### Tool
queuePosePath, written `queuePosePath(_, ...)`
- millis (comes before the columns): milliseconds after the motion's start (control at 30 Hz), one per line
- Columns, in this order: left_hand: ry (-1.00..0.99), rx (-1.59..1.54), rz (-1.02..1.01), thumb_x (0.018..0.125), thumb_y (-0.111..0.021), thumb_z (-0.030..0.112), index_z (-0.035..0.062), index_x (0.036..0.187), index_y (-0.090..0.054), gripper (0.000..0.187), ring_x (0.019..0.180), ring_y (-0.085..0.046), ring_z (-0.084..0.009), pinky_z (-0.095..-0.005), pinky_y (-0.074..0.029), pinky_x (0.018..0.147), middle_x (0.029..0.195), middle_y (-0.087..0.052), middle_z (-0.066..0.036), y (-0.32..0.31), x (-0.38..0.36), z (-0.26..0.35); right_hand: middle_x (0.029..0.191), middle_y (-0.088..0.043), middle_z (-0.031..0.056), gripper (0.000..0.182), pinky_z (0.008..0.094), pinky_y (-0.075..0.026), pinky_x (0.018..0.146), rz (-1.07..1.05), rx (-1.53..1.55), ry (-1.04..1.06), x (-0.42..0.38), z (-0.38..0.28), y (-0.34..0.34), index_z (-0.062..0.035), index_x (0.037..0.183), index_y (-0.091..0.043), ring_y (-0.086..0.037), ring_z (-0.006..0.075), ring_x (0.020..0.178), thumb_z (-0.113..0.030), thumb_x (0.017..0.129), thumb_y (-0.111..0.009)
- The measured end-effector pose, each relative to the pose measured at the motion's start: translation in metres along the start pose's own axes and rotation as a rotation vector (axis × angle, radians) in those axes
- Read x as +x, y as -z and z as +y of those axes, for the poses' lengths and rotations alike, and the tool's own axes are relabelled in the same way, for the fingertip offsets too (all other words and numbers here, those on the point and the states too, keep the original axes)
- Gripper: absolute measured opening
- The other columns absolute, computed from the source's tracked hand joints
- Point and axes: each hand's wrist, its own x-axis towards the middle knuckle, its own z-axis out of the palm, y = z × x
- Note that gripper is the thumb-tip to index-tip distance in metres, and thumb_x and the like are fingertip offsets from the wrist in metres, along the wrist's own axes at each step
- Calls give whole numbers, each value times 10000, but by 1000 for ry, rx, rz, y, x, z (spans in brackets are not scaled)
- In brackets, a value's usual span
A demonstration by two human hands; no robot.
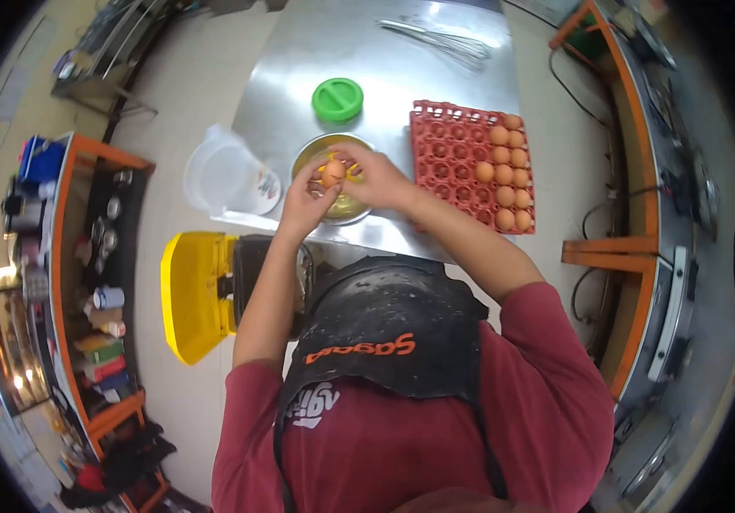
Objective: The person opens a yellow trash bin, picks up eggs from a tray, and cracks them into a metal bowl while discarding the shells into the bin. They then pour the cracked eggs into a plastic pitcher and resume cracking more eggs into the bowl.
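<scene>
Over a round metal bowl (357, 221), an egg (333, 173) is held between the fingertips of both my hands. My left hand (303, 201) grips it from the left, and my right hand (376, 176) grips it from the right. Yellowish liquid lies in the bowl, partly hidden by my hands; a crack in the shell cannot be made out clearly. To the right, a red egg tray (444, 154) carries several brown eggs (504, 197) along its right side. A green round lid (338, 100) lies just beyond the bowl.
A translucent plastic pitcher (226, 175) stands at the table's left edge. At the far end of the steel table (316, 38) lies a whisk (444, 41). A bin with a yellow lid (192, 295) is below on the left. Orange-framed shelves (68, 282) line the left side.
</scene>
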Motion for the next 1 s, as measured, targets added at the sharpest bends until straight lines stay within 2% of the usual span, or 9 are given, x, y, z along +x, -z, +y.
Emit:
queuePosePath(167,333,-565,62,939,-677,70,52,1407,-477,510,856,-620,-136,-247,-466,675,1146,-653,-122,24,-37,7,1352,-594,157,637,335,-502,992,-115,483,-175,0,-6,-3,-102,1504,-425,-586,198,1191,-9,904,-617)
queuePosePath(333,214,-1128,298,946,-660,140,102,1375,-493,462,925,-631,-210,-292,-508,725,1191,-640,-139,67,-145,-55,1216,-673,102,375,307,-515,946,-106,57,-373,-38,-12,48,-24,1342,-591,-629,159,1092,-53,969,-580)
queuePosePath(400,427,-1070,555,944,-676,188,143,1358,-506,450,963,-631,-229,-302,-526,743,1176,-632,-108,83,-197,-97,1160,-702,91,300,308,-531,904,-20,-57,-442,-63,-9,94,0,1256,-643,-650,148,1048,-70,967,-600)
queuePosePath(467,698,-939,679,918,-724,296,181,1340,-509,487,962,-631,-244,-313,-533,739,1169,-629,-108,93,-230,-120,1116,-722,150,296,365,-553,852,177,-125,-331,-89,11,136,-7,1211,-663,-706,257,952,-108,939,-605)
queuePosePath(567,1067,-618,684,817,-752,599,76,1474,-415,905,1089,-647,-319,-403,-564,848,1308,-595,-207,96,-271,-200,1096,-711,195,312,409,-548,860,171,-564,-530,-108,0,202,-4,1183,-667,-695,339,971,-105,891,-625)
queuePosePath(633,1191,142,646,739,-721,769,-85,1512,-343,1213,1169,-646,-337,-457,-562,916,1378,-541,-308,95,-283,-258,1064,-704,212,320,441,-538,878,66,-681,-571,-110,-13,220,-8,1170,-673,-681,372,983,-113,872,-621)
queuePosePath(733,1167,240,31,901,-675,594,-10,1399,-529,796,1028,-696,-341,-417,-548,879,1108,-712,-241,60,-201,-106,1064,-693,179,315,451,-526,879,-141,-752,-524,-102,-6,216,-38,1144,-682,-658,367,993,-144,851,-638)
queuePosePath(800,883,360,-152,936,-661,520,7,1318,-600,642,972,-705,-313,-406,-544,859,1017,-732,-209,44,-168,-94,1033,-686,137,301,413,-516,878,-247,-908,-341,-100,11,196,-51,1120,-666,-634,339,1014,-102,823,-660)
queuePosePath(1000,321,360,-472,947,-692,370,-3,1193,-678,447,933,-701,-285,-399,-533,853,1022,-717,-200,-43,-56,47,1030,-659,112,316,441,-503,883,-382,-904,-380,-96,45,191,-54,1156,-629,-609,335,993,-69,841,-646)
